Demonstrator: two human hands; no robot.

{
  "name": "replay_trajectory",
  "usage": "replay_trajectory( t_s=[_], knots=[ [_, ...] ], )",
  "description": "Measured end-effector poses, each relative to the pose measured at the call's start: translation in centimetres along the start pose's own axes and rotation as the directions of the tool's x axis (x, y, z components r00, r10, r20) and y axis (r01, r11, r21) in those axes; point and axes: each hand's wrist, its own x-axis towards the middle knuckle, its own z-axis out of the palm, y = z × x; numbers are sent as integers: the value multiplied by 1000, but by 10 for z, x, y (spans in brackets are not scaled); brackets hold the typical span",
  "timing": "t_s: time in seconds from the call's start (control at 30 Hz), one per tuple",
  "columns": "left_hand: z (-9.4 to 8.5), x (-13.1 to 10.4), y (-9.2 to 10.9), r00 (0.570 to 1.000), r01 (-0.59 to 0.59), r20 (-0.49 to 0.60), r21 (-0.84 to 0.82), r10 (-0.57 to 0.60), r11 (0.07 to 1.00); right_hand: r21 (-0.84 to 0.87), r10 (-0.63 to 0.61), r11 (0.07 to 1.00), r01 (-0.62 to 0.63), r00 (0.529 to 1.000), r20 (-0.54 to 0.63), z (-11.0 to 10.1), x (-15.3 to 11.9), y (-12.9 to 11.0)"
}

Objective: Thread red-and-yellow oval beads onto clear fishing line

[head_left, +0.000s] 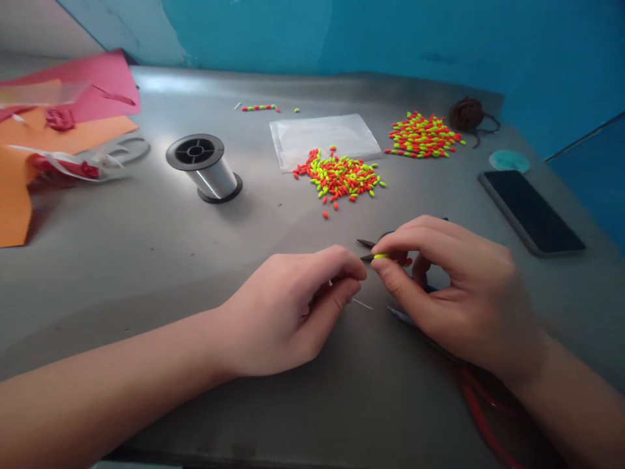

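Note:
My left hand [297,303] is closed, thumb and forefinger pinched together. A thin pale line [362,303] sticks out below its fingertips, and a speck of orange shows between them. In my right hand [454,280], thumb and forefinger pinch a yellow-green bead [379,256]; a red bead [408,262] shows just behind it, within the curled fingers. The two pinches are close together but apart. Behind the right hand lie scissors with dark blades [365,243], partly hidden. Beyond the hands is a pile of orange and yellow-green beads [342,176].
A spool of clear line [212,177] stands at left. Further back are a clear plastic bag [325,133], a second bead pile [424,135] and a short bead row [258,108]. A phone [532,212] lies right; a red-handled tool [481,410] lies under the right forearm. Coloured sheets [107,81] lie left.

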Motion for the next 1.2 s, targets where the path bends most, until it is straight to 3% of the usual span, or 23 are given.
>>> replay_trajectory(
  t_s=[0.37,0.8,0.97,1.2],
  knots=[
    [-1,0,1,986,-112,124,-37,116,993,-15,-9,1000,9,1000,-20,0,1,0],
    [-1,-1,1,966,-154,198,-75,166,985,-42,-2,999,1,1000,-27,-1,2,-1],
    [0,-2,1,978,-131,158,-48,137,990,-67,13,998,-16,999,-41,0,3,-1],
    [3,-4,-2,1000,-5,13,-51,6,999,-52,81,995,-85,994,-68,0,-1,-1]
  ],
)
